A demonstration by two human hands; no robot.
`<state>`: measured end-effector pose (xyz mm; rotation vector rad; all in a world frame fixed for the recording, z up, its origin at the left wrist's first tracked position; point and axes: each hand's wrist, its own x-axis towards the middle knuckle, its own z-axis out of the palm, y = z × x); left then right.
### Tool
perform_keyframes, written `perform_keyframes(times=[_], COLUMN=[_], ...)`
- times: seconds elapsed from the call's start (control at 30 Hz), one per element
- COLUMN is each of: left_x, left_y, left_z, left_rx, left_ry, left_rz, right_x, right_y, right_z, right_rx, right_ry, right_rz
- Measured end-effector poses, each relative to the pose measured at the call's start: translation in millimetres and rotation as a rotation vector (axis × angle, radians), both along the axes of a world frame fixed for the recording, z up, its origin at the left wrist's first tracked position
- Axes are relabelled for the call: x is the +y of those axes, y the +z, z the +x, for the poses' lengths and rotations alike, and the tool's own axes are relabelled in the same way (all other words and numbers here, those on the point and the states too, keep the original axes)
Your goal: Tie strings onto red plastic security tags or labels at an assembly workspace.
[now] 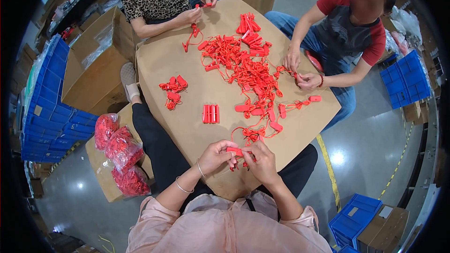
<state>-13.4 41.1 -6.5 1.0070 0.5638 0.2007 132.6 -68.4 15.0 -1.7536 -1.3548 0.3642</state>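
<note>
My left hand (216, 155) and my right hand (258, 159) meet over the near edge of a cardboard work surface (178, 56). Both pinch one small red plastic tag (236, 151) with a red cord hanging from it. Just beyond my fingers lies a knot of red cords (253, 134). A neat row of three red tags (211, 113) sits further out, left of centre. A big tangled heap of red tags and cords (243, 65) covers the far middle of the surface.
Two other people sit at the far side, each handling red tags: a hand at top left (190, 16) and hands at right (300, 70). Clear bags of red parts (119, 152) rest on a box to my left. Blue crates (51, 107) and cardboard boxes (93, 70) stand around.
</note>
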Motion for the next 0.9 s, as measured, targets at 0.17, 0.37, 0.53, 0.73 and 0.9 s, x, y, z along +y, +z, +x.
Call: perform_keyframes(times=[0.17,0.37,0.53,0.73,0.9], left_x=[-1,-5,-7,-16,-18], left_y=[-2,-8,-12,-6,17], left_z=[1,3,3,8,14], left_rx=[0.011,0.003,0.032,0.127,0.195], left_ry=[-0.016,0.007,0.013,0.056,-0.031], left_rz=[-0.005,-0.022,0.054,0.317,0.770], right_x=[-1,-2,-2,-1,3], right_y=[0,-2,-6,-6,-2], right_z=[-1,-2,-5,-4,-1], right_rx=[-0.002,-0.012,-0.058,-0.248,-0.394], right_ry=[-0.009,0.026,0.030,0.049,0.089], right_rz=[-0.014,0.026,0.033,0.029,-0.030])
